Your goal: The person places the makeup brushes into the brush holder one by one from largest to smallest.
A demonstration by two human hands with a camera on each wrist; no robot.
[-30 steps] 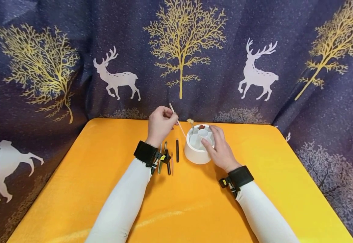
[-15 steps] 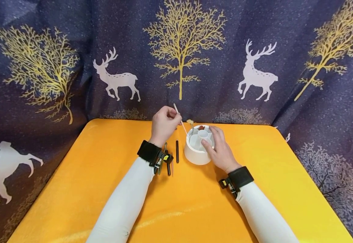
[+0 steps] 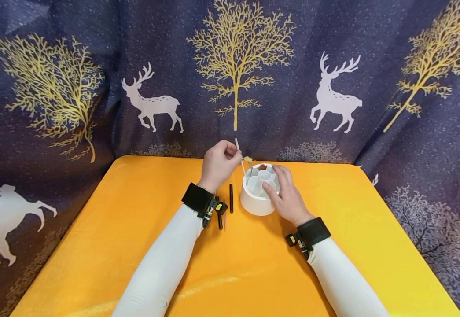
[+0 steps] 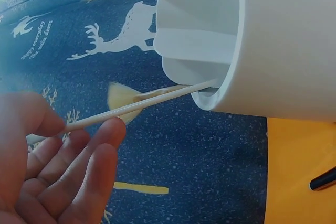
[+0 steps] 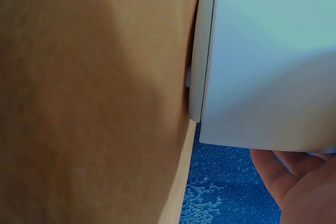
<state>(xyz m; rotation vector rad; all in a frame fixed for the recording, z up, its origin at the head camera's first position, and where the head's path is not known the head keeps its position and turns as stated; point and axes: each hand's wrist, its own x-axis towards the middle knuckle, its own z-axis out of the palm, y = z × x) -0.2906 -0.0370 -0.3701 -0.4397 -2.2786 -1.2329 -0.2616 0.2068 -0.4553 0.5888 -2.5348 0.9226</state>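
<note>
Poking from white organizer (image 3: 258,204): fan brush (image 4: 121,96), stick (image 4: 157,99).

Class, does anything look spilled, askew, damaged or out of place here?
Nothing stands out. The white organizer stands upright, undamaged as far as shown, with the right hand holding it. The left hand pinches a pale stick, its tip inside the organizer. A black tool lies loose on the yellow table; no spill shows.

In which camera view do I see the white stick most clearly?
The left wrist view: the stick is large there, pinched by the left hand, its far end inside the holder. The head view shows it small, partly behind that hand; the right wrist view, not at all.
</note>
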